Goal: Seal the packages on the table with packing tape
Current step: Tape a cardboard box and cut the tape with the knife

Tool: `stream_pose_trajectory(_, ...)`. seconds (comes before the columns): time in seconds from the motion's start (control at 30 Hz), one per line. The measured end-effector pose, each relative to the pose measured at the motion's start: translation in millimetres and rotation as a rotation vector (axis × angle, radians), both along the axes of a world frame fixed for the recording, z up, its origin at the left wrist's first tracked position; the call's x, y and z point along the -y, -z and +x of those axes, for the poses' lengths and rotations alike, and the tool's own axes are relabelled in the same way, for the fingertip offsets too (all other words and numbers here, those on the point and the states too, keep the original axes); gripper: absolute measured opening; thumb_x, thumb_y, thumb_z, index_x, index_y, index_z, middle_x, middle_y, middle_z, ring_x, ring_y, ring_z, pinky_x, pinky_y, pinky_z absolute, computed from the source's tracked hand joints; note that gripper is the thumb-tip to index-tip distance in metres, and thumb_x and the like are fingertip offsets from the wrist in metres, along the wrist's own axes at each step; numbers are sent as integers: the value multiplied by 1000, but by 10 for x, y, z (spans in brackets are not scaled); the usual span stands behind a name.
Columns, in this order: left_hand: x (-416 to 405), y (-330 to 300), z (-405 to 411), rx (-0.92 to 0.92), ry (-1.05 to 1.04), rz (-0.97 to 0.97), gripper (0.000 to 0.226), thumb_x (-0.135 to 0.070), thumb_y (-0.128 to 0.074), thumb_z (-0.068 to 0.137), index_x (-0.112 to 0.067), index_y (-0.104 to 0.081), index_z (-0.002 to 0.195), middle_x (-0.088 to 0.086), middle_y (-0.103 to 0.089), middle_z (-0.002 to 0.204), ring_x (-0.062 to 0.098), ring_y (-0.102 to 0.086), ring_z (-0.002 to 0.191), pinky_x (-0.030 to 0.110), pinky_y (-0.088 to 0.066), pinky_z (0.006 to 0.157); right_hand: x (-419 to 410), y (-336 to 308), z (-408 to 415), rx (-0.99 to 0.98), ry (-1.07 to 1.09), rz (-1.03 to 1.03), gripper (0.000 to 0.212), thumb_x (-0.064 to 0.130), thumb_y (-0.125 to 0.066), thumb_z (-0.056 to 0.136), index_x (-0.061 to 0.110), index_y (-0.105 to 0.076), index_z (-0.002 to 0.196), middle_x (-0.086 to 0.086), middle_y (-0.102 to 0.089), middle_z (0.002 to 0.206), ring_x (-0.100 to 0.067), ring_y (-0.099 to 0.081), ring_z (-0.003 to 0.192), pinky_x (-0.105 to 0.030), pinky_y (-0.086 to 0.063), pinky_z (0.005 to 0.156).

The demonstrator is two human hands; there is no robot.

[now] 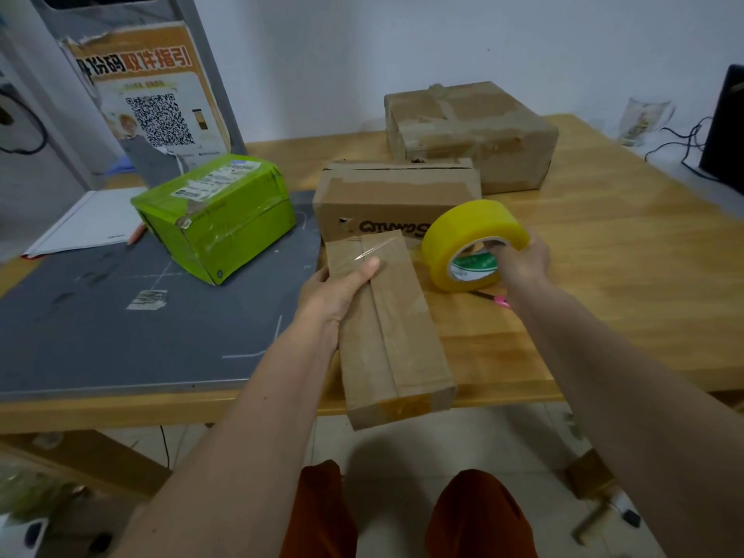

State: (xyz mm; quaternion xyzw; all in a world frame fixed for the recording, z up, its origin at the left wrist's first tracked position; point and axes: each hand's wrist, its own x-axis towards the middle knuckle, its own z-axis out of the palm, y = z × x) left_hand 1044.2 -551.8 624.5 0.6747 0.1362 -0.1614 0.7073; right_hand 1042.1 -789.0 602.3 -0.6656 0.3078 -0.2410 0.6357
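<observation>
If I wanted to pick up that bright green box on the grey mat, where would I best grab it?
Probably by its two long side faces, coming down from above. The green box sits tilted on the grey mat, with nothing touching it. Its top is broad and covered in glossy tape and labels, which looks slippery, so squeezing opposite sides seems safer than pinching a corner.

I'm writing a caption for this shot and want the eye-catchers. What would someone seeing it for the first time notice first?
First the big yellow tape roll, held just above the wooden table by the right hand, fingers through its core. Next the long brown package at the near edge, gripped by the left hand. Then the bright green box at left on the grey mat.
</observation>
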Motion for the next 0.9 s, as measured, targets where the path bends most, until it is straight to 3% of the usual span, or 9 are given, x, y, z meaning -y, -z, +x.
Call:
stream_pose_trajectory(0.2, 98, 59, -13, 40, -80, 108, 61, -49, -79, 75, -18, -62, 125, 4, -68, 116, 26, -65, 103, 47, -54, 93, 41, -52, 98, -37, -31, -80, 34, 2, -62, 88, 10, -60, 121, -6, -61, 104, -21, -57, 93, -30, -44, 76)
stream_pose_trajectory(0.23, 103, 62, -10, 54, -58, 258, 66, -56, -72, 79, -16, -58, 130, 7, -64, 124, 29, -61, 112, 48, -49, 98, 51, -60, 116, -46, -36, -90, 34, 2, -63, 88, 10, -60, 122, -6, -61, 104, -21, -57, 93, -30, -44, 76)
stream_pose_trajectory(0.3, 125, 85, -35, 154, -8, 807, 77, -62, -58, 87, -10, -44, 143, 15, -45, 145, 33, -39, 135, 46, -35, 111, 68, -62, 138, -60, -36, -91, 35, 3, -63, 89, 11, -59, 123, -5, -60, 103, -20, -56, 92, -30, -43, 76)
stream_pose_trajectory(0.37, 185, 51, -100, 487, -24, 1169, 78, -42, -56, 96, -8, -16, 154, 16, -13, 161, 30, -8, 150, 42, -13, 120, 81, -54, 152, -63, -47, -79, 37, 4, -64, 89, 12, -58, 124, -5, -60, 104, -20, -56, 94, -30, -43, 77)
stream_pose_trajectory(0.43, 253, -18, -55, 808, 144, 1212, 78, -18, -55, 97, -14, -4, 157, 7, 4, 165, 21, 7, 151, 39, -2, 123, 92, -47, 156, -74, -59, -74, 36, 6, -64, 89, 11, -59, 124, -6, -60, 106, -20, -56, 95, -30, -43, 77)
stream_pose_trajectory(0.47, 270, -48, 12, 876, 296, 1183, 72, -19, -52, 99, -17, -8, 157, 3, 3, 165, 19, 7, 151, 40, -2, 123, 100, -41, 158, -79, -61, -66, 35, 8, -65, 89, 10, -59, 123, -7, -61, 108, -20, -56, 95, -30, -43, 77)
stream_pose_trajectory(0.6, 346, -101, 209, 753, 742, 1239, 54, -49, -23, 104, -32, -20, 155, -5, -12, 164, 21, -6, 151, 48, -3, 121, 119, 13, 124, -90, -47, -13, 37, 12, -67, 90, 12, -55, 125, -5, -56, 109, -21, -53, 98, -35, -48, 86)
stream_pose_trajectory(0.7, 408, -68, 267, 723, 749, 1345, 58, -60, -15, 99, -41, -15, 154, 0, -20, 161, 27, -16, 146, 50, -9, 117, 152, 62, 83, -92, -42, 12, 38, 9, -65, 91, 13, -55, 127, -6, -56, 108, -25, -57, 107, -44, -51, 97)
stream_pose_trajectory(0.9, 464, -58, 175, 619, 658, 1418, 74, -81, -16, 85, -48, -11, 151, 10, -27, 153, 33, -22, 140, 54, -17, 110, 168, 30, 77, -132, -64, 4, 42, 14, -67, 91, 15, -52, 130, -9, -59, 119, -29, -58, 114, -46, -51, 98)
